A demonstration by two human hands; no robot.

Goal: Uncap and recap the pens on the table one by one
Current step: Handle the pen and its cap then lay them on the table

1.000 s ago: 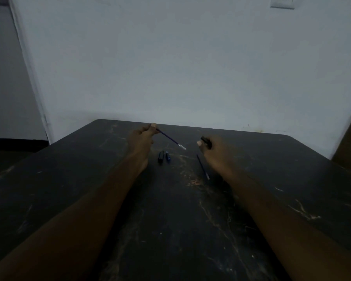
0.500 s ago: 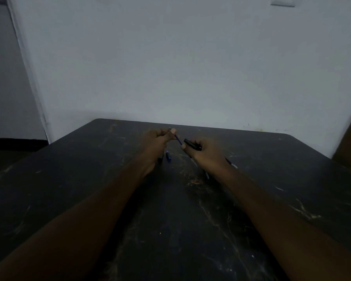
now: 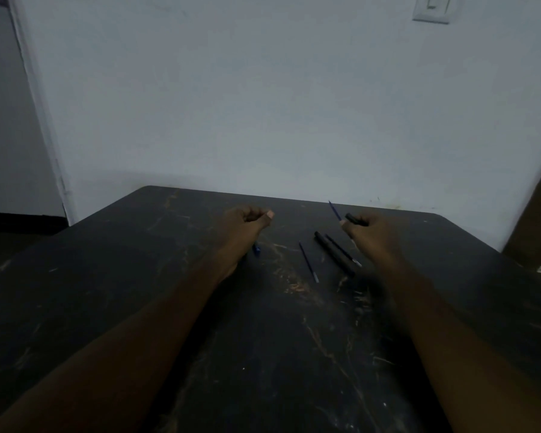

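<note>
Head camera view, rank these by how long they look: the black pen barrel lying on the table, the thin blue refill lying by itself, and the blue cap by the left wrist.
1. black pen barrel
2. thin blue refill, slightly shorter, a close call
3. blue cap, partly hidden by the left wrist

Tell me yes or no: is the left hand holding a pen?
No. The left hand is a closed, empty fist; the right hand holds the blue pen.

Both hands hover over the dark scratched bench. The right hand pinches a black cap and a thin blue refill; the left hand is curled closed. Between them lie a black pen barrel and loose refills.
</note>
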